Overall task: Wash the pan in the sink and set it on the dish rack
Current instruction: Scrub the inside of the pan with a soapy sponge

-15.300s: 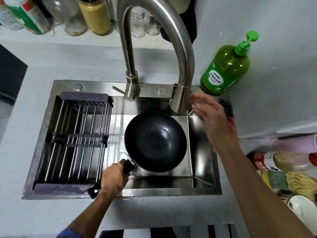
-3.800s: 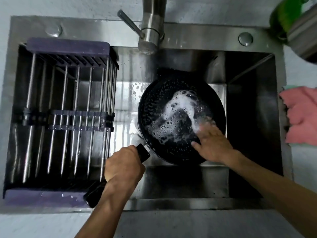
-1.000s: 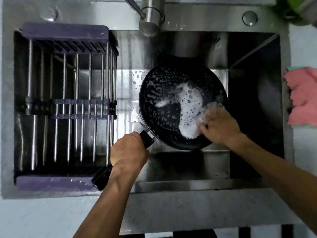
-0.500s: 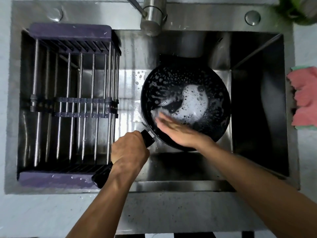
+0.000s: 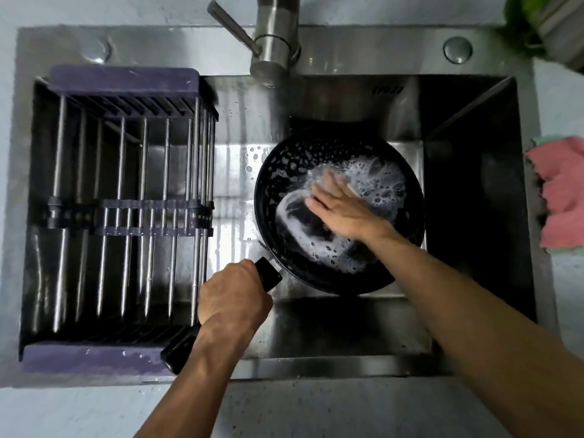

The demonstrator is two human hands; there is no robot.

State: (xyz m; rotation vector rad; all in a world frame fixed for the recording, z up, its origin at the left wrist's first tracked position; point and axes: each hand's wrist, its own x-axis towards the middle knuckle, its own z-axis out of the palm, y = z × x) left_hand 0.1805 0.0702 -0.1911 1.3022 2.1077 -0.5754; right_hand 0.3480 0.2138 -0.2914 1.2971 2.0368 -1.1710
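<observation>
Left hand [image 5: 232, 297] is wrapped tight round the one black handle [image 5: 268, 273] of the pan [image 5: 284, 172], which sits in the steel sink [image 5: 474, 216], right of the dish rack [image 5: 126, 216]. Right hand [image 5: 339, 208] lies inside the pan with fingers stretched flat over white suds [image 5: 379, 184]; whether a scrubber sits beneath it cannot be told. One purple-ended rack fills the sink's left half. One faucet [image 5: 275, 42] stands behind, one pink cloth [image 5: 562, 197] lies on the counter at right.
</observation>
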